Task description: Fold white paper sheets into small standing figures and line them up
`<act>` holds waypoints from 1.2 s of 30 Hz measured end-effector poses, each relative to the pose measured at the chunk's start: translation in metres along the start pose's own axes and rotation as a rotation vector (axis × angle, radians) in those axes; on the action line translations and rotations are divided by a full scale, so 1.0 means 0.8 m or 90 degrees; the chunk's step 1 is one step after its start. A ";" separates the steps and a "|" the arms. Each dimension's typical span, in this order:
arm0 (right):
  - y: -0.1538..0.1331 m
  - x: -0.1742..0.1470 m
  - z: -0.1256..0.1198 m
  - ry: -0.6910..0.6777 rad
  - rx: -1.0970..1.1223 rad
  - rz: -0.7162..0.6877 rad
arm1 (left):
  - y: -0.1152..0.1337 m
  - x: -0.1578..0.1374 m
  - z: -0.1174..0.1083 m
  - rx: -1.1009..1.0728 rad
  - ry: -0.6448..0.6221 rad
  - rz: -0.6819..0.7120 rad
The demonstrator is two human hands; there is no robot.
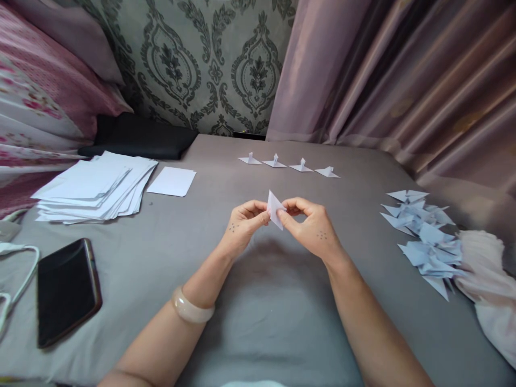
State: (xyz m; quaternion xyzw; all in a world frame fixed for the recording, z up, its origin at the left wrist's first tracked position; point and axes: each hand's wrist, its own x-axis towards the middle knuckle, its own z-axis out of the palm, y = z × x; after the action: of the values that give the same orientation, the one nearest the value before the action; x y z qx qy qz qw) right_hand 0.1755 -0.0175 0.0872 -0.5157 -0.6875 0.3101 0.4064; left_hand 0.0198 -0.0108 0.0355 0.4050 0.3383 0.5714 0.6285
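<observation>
Between my two hands is a small folded piece of white paper [274,209], held above the table with one point up. My left hand [244,224] pinches its left edge between thumb and fingers. On the other side, my right hand [310,223] grips the right edge, thumb across the front. The fingertips behind the paper are partly hidden. Beyond the hands, several folded white paper figures [276,161] stand in a row. A pile of folded pale-blue paper figures [429,231] lies at the right.
A stack of white paper [94,188] and a separate square pile of paper [172,181] lie at the left. Nearer are a dark phone [66,293] and a white cable [24,269]. A black folded item [141,137] sits behind; pale cloth [484,263] bunches at the right edge.
</observation>
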 end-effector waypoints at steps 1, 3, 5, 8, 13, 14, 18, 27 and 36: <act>0.000 0.000 0.000 0.000 -0.002 -0.003 | 0.000 0.000 0.000 0.003 0.001 0.000; 0.000 -0.001 0.001 -0.001 -0.008 -0.011 | -0.001 -0.001 0.001 0.010 -0.003 0.006; 0.000 -0.001 0.002 -0.004 -0.017 -0.019 | -0.003 -0.002 0.001 0.021 -0.008 0.019; 0.001 -0.001 0.003 0.001 -0.042 -0.040 | -0.006 -0.002 0.001 0.037 -0.010 0.034; 0.001 -0.002 0.000 0.000 -0.055 -0.067 | -0.006 -0.002 0.002 0.039 -0.018 0.041; 0.001 -0.001 -0.001 -0.004 -0.049 -0.063 | -0.006 -0.002 0.002 0.040 -0.019 0.041; 0.001 0.000 -0.002 -0.018 -0.024 -0.038 | -0.004 -0.002 0.001 0.047 -0.025 0.035; -0.003 -0.001 -0.006 -0.039 -0.018 -0.030 | -0.007 -0.003 0.001 0.063 -0.011 0.041; -0.006 -0.001 -0.011 -0.100 0.033 0.002 | 0.004 -0.006 0.005 0.037 -0.035 0.064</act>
State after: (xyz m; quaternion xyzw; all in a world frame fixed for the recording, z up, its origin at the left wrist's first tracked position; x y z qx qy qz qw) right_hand 0.1813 -0.0198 0.0954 -0.4803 -0.7083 0.3680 0.3637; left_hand 0.0214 -0.0159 0.0399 0.4548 0.3164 0.5812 0.5960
